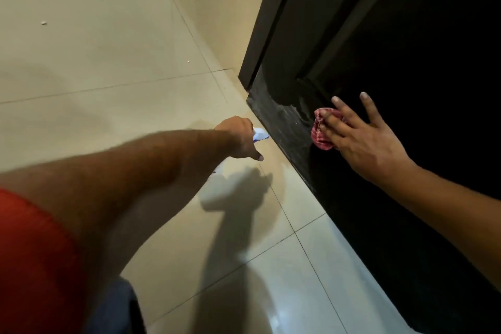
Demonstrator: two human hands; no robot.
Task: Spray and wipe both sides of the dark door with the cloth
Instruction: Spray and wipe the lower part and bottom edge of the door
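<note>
A pale tiled floor (108, 62) fills the left and lower part of the view, its grout lines running on a slant. The dark door (406, 49) takes the right side. It has a recessed panel above a flat bottom rail, and it meets the dark door frame (257, 35) at its far bottom corner. The bottom rail near that corner shows grey wet streaks.

The left arm reaches out nearly straight from a red sleeve (32, 252) at the lower left, crossing the floor toward the door's bottom edge. It throws a long shadow (235, 214) on the tiles beneath it. The right arm comes in from the right edge, with the forearm angled up and to the left along the door face.

The right hand (363, 138) lies flat on the door with its fingers straight and spread, pressing the cloth against the bottom rail. The left hand (238, 138) is curled round a white spray bottle (260, 134) (a blue mark shows on the nozzle). The nozzle sticks out past the fist, just beside the door's bottom edge, while the hand and wrist hide most of the bottle.

The cloth (321, 130) is red and bunched, lying under the fingertips near the door's far bottom corner. A white speck (43, 23) lies on the floor toward its far left edge.
</note>
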